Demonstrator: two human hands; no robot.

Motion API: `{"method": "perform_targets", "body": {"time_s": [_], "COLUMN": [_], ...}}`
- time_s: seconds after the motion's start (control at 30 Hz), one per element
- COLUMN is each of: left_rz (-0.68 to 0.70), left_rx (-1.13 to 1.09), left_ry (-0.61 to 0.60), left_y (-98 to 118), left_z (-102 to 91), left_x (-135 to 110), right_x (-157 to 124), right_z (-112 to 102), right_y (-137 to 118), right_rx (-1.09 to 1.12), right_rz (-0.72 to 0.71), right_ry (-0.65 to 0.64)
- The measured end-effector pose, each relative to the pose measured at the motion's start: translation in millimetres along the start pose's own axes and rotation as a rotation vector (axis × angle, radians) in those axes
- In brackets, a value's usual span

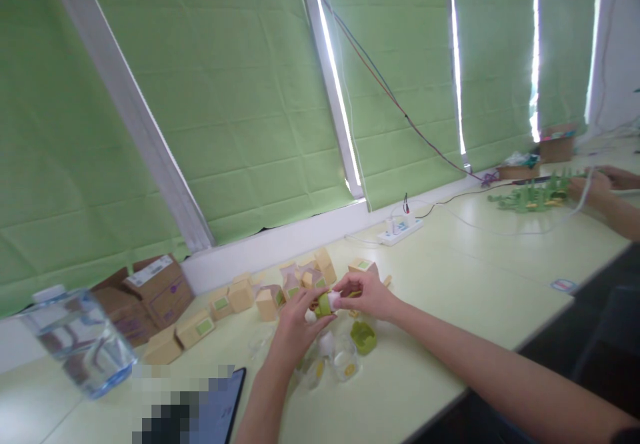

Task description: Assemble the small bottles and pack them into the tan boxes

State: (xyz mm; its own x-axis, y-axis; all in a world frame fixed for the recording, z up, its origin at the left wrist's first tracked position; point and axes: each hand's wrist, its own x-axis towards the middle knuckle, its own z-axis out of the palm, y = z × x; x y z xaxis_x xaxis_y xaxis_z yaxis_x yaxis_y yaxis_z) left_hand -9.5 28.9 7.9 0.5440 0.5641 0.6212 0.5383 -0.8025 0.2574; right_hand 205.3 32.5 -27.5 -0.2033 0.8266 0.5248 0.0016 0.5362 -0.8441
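Note:
My left hand (295, 321) is closed around a small green part (324, 305) above the table. From the other side, my right hand (367, 293) pinches a small pale pinkish-white piece (334, 299), which meets the green part. Their exact kind is too small to make out. Just below my hands lies a green flower-shaped cup (363, 337). Clear plastic containers (346, 361) with yellow marks are beside it, and a white piece (326, 345) rests among them. My fingers hide some of what lies beneath.
Several small tan boxes (241, 295) line the back. At the left stand a large water bottle (85, 344) and an open cardboard box (165, 295). A tablet-like device (220, 404) lies in front. Behind is a power strip (400, 231). Another person's hands (595, 187) handle green spiky parts (535, 194).

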Motion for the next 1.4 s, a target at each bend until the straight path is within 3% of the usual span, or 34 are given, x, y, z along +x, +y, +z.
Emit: {"method": "perform_targets", "body": {"time_s": [0.13, 0.33, 0.5, 0.77, 1.03, 1.4], "left_rz": [-0.068, -0.290, -0.381, -0.329, -0.279, -0.234], "left_rx": [-0.098, -0.465, -0.453, -0.514, -0.449, -0.184], "left_ry": [0.024, 0.019, 0.002, -0.047, -0.043, -0.015], "left_y": [3, 6, 4, 7, 10, 12], "left_z": [2.1, 9.7, 10.4, 9.6, 10.3, 8.2], "left_x": [2, 6, 8, 7, 7, 6], "right_x": [0, -1, -3, -4, -3, -4], "right_z": [1, 1, 4, 4, 3, 7], "right_y": [-4, -12, -17, -20, -17, -22], "right_rx": [-0.042, -0.127, -0.193, -0.337, -0.414, -0.488], "right_rz": [-0.013, -0.135, -0.242, -0.385, -0.381, -0.441], "right_ry": [0.039, 0.116, 0.120, 0.092, 0.094, 0.093]}}
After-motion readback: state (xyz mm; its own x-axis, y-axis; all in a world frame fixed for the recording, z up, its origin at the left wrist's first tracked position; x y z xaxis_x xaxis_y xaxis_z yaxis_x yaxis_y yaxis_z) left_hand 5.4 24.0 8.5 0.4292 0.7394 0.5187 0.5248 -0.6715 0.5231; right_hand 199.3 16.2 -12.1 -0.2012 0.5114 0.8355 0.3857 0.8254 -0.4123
